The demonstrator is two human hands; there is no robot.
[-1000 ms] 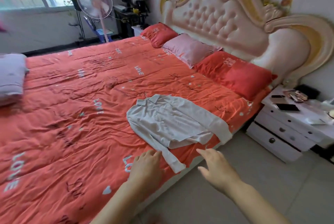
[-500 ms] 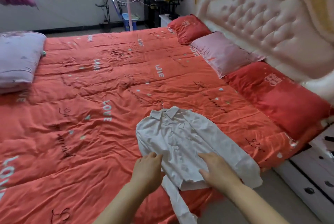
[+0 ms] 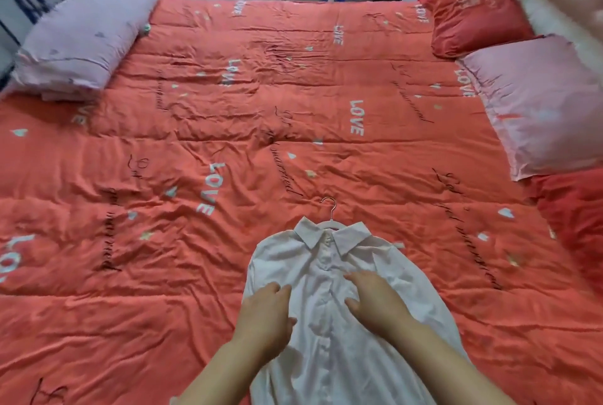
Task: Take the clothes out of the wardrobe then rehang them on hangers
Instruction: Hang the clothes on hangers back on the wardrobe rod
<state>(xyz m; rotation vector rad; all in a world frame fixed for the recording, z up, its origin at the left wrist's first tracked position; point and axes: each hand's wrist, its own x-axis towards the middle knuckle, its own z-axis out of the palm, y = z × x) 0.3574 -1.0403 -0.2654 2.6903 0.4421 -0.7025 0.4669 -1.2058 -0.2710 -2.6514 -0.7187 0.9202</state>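
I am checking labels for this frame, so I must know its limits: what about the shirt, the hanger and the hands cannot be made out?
Head view only.
- Hanger: only its hook shows; the white shirt covers the rest.
- Shirt hem: cut off by the bottom edge.
- Left hand: its back faces the camera, so a pinch on the cloth cannot be told.
- Nearest red pillow: cut by the right edge.

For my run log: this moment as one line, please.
white shirt on hanger, flat on quilt | left hand: on shirt | right hand: on shirt
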